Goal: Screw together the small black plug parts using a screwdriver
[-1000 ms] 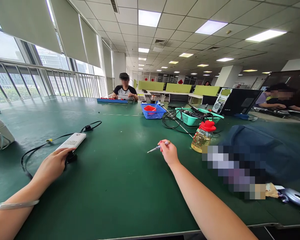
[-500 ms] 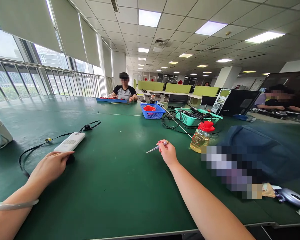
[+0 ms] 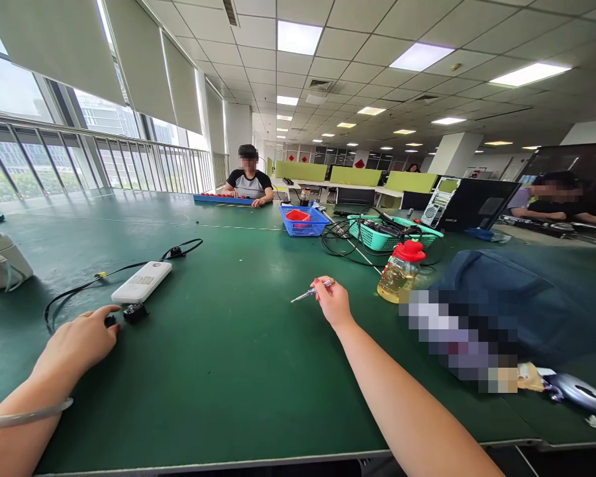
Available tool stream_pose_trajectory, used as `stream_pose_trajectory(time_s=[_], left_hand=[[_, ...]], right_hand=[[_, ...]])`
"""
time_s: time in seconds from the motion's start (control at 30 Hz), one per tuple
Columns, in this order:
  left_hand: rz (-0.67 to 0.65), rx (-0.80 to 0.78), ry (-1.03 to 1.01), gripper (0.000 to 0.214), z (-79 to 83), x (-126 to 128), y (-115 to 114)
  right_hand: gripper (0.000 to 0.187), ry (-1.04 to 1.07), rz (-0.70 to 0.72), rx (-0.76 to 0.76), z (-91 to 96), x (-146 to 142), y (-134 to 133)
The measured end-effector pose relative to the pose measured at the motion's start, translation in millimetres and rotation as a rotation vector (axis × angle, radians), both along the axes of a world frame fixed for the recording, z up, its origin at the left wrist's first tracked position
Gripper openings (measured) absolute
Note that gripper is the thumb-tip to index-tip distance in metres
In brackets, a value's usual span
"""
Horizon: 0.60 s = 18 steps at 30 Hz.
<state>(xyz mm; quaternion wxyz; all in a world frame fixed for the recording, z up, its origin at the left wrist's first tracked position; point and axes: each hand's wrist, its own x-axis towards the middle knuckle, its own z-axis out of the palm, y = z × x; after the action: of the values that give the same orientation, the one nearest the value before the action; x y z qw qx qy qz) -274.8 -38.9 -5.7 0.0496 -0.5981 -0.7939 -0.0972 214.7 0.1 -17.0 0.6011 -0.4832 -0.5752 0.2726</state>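
At the left, my left hand (image 3: pixel 77 343) is low over the green table, thumb and forefinger closed around a small black part (image 3: pixel 110 321) that is mostly hidden. Just right of those fingertips lies a small round black piece (image 3: pixel 136 313), apart from the hand. Behind it rests a white power bank-like block (image 3: pixel 143 281) with printing on its top. In the middle, my right hand (image 3: pixel 334 303) grips a slim screwdriver (image 3: pixel 308 293) by its handle, the metal tip pointing left above the table.
A black cable (image 3: pixel 74 289) curves behind the white block. To the right stand a red-lidded bottle (image 3: pixel 401 271) and a dark blue bag (image 3: pixel 521 298). Farther back are a blue basket (image 3: pixel 302 227), a green basket (image 3: pixel 377 238) with cables, and a seated person (image 3: pixel 249 182).
My left hand has drawn back toward the lower left from the white block, uncovering the round black piece. My right hand with the screwdriver has stayed nearly still.
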Motion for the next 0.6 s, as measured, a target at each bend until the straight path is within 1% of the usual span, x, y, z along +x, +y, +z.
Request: stream_pose_trajectory(time_s=[0.07,0.13,0.23,0.3,0.5,0.6], left_hand=[[0.085,-0.014,-0.022,0.06,6.9,4,-4],[0.084,0.078,-0.067,0.059,14.9,11,-8],[-0.028,0.268,-0.168,0.054,21.3,21,-12],[-0.113,0.304,-0.194,0.054,20.3,23,-10],[-0.228,0.127,-0.137,0.062,11.6,17,0],[-0.245,0.067,-0.116,0.063,10.7,18,2]], right_hand=[[0.039,-0.004,-0.002,0.0,0.6,0,0],[0.04,-0.006,-0.005,0.006,1.7,0,-1],[0.04,-0.013,-0.008,0.013,3.6,0,-1],[0.04,-0.021,-0.01,0.016,4.6,-1,-2],[0.039,-0.028,-0.025,0.01,5.0,-1,-3],[0.04,-0.029,-0.028,0.01,4.7,-1,-3]])
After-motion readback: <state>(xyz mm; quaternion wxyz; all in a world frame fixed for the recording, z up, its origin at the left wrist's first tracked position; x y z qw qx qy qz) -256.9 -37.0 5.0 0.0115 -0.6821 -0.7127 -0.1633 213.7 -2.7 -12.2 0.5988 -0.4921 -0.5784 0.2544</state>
